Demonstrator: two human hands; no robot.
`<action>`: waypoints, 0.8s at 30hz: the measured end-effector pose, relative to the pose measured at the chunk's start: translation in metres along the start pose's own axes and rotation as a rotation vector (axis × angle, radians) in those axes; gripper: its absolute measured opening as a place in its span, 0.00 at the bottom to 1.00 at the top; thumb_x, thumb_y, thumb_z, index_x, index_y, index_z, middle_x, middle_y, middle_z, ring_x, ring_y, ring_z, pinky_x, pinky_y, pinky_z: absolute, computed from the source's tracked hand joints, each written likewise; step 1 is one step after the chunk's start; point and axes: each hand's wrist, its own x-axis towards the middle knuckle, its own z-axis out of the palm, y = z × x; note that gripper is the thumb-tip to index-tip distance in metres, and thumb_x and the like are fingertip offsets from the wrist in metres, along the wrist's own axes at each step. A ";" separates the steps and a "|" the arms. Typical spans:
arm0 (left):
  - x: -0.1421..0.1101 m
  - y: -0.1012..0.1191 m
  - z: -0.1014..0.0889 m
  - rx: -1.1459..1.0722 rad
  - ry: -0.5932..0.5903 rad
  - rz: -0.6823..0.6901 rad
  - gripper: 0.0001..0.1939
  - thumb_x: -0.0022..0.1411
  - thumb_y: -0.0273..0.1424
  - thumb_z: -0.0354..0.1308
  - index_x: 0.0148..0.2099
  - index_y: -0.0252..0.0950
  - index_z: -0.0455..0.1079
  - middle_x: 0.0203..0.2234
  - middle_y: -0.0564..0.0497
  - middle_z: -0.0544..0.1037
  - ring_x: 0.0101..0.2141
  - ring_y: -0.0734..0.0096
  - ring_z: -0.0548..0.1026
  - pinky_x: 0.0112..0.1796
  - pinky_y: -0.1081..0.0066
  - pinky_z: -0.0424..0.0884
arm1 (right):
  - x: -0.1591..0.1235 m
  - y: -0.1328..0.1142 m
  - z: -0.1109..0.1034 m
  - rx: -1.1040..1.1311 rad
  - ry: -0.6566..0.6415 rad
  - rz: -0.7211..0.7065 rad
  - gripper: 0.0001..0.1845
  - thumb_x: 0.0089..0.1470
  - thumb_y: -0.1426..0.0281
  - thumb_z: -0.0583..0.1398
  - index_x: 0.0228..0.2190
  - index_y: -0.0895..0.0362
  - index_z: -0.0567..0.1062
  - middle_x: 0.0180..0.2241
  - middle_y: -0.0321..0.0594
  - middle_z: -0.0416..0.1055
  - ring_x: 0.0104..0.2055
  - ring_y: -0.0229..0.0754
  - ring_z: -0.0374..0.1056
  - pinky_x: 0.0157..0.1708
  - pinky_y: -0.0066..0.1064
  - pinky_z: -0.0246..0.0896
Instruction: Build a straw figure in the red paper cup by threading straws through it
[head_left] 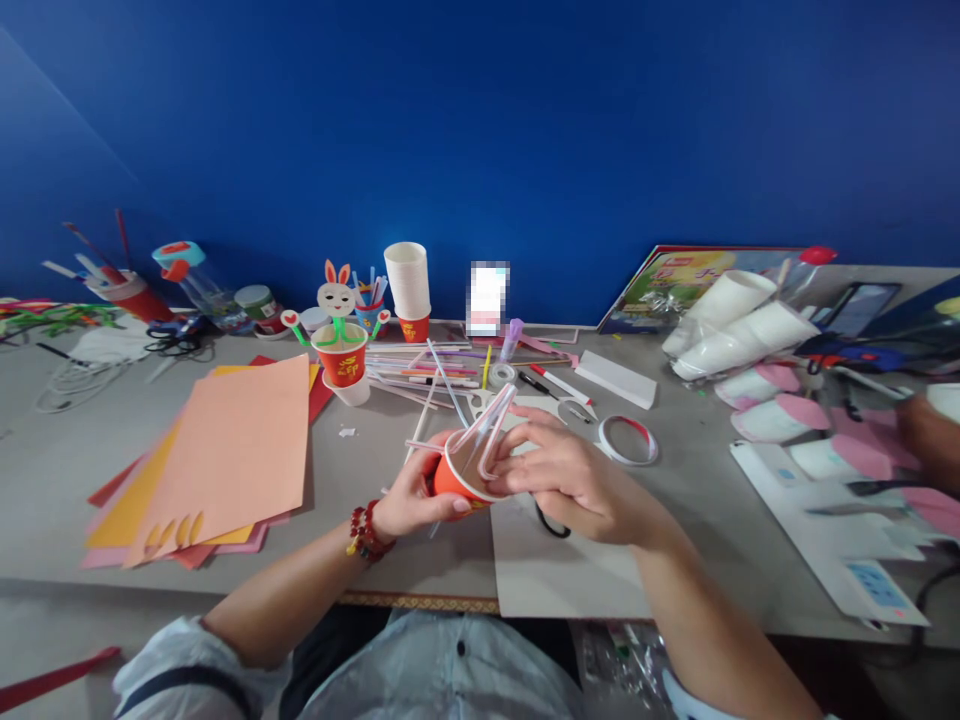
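A deep blue wall (450,130) rises behind the grey table (52,480).

A red paper cup (452,484) with a pale interior sits tilted in the left hand (412,500), its open mouth turned up and toward the right hand (562,465). Pink-and-white striped straws (495,412) stand out of the mouth, bent and leaning together near their tops; another striped end juts leftward past the rim.

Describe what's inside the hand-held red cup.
Striped straws reach into the red cup. The right hand covers part of its rim; anything behind that hand is hidden, and the bottom can't be made out.
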 end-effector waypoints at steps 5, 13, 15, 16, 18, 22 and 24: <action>-0.002 -0.003 -0.001 -0.072 -0.018 -0.006 0.35 0.51 0.37 0.71 0.60 0.39 0.66 0.53 0.40 0.74 0.51 0.52 0.74 0.52 0.57 0.71 | -0.005 0.007 0.003 -0.005 0.088 -0.041 0.18 0.56 0.78 0.51 0.39 0.53 0.78 0.40 0.40 0.80 0.56 0.50 0.64 0.64 0.56 0.43; -0.002 0.001 -0.001 0.006 0.031 0.016 0.42 0.48 0.43 0.72 0.63 0.38 0.64 0.53 0.39 0.72 0.53 0.48 0.72 0.54 0.55 0.68 | -0.023 0.014 0.033 0.305 0.354 0.326 0.08 0.59 0.66 0.61 0.40 0.55 0.71 0.38 0.42 0.72 0.40 0.43 0.70 0.41 0.34 0.67; -0.001 0.001 -0.001 0.028 0.034 0.026 0.42 0.48 0.43 0.72 0.63 0.38 0.64 0.53 0.38 0.72 0.53 0.48 0.72 0.54 0.55 0.68 | -0.023 0.014 0.039 0.381 0.303 0.379 0.08 0.60 0.64 0.61 0.37 0.56 0.71 0.34 0.40 0.72 0.35 0.40 0.69 0.36 0.30 0.66; -0.001 0.002 -0.001 0.034 0.033 0.030 0.42 0.48 0.43 0.72 0.63 0.37 0.64 0.53 0.39 0.72 0.52 0.49 0.72 0.54 0.56 0.69 | -0.022 0.014 0.041 0.411 0.303 0.385 0.09 0.61 0.63 0.61 0.36 0.56 0.71 0.34 0.39 0.72 0.35 0.39 0.69 0.35 0.28 0.66; -0.001 0.001 -0.002 0.039 0.027 0.039 0.41 0.48 0.43 0.72 0.62 0.37 0.64 0.53 0.39 0.73 0.52 0.49 0.72 0.54 0.56 0.69 | -0.020 0.015 0.045 0.459 0.329 0.382 0.11 0.62 0.61 0.60 0.35 0.57 0.72 0.33 0.39 0.72 0.34 0.38 0.69 0.34 0.27 0.65; -0.004 -0.002 -0.004 0.020 0.066 0.065 0.40 0.49 0.41 0.72 0.62 0.38 0.65 0.53 0.40 0.73 0.52 0.50 0.73 0.53 0.57 0.70 | -0.021 0.019 0.049 0.554 0.385 0.394 0.11 0.63 0.62 0.59 0.34 0.57 0.72 0.30 0.38 0.72 0.31 0.37 0.70 0.30 0.26 0.64; -0.006 -0.004 -0.005 0.001 0.108 0.062 0.40 0.49 0.41 0.72 0.62 0.39 0.64 0.53 0.40 0.74 0.51 0.51 0.74 0.52 0.58 0.71 | -0.025 0.021 0.050 0.598 0.456 0.412 0.10 0.63 0.63 0.59 0.32 0.56 0.71 0.29 0.37 0.72 0.30 0.37 0.71 0.28 0.26 0.65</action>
